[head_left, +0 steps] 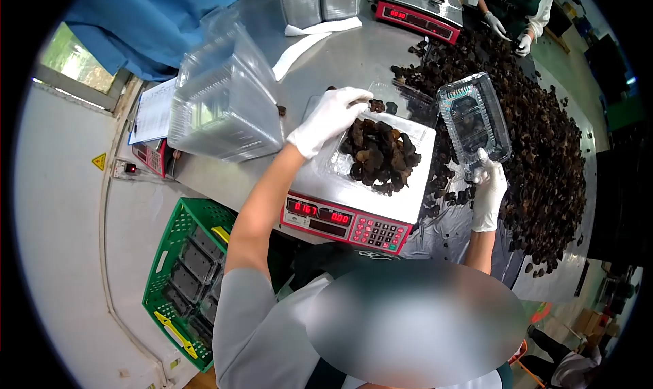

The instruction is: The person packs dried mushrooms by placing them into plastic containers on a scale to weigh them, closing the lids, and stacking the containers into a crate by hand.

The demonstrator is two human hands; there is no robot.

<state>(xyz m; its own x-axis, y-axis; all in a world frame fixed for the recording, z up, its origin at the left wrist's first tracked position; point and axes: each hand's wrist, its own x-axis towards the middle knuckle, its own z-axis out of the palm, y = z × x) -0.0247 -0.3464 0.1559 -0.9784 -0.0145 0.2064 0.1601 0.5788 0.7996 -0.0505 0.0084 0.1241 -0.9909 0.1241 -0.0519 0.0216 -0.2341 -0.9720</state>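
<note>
My left hand [331,120], in a white glove, is over the upper left edge of a clear plastic box [338,163]. Its fingers are curved, with the thumb apart from them, and nothing shows between them. Dark wood ear mushrooms [381,154] are heaped in the box, which rests on a red and white digital scale [418,175]. The red display [318,211] reads 0.167 and 0.00. My right hand [489,190], also gloved, grips the near end of a second clear plastic box [474,119], tilted above the mushroom pile and without visible contents.
A large mushroom pile [544,164] covers the table's right side. Stacked clear boxes [228,96] stand on the left, near a clipboard sheet [152,110]. A green crate [163,253] holds packed boxes below. Across the table, a gloved co-worker [513,11] works beside another scale [418,11].
</note>
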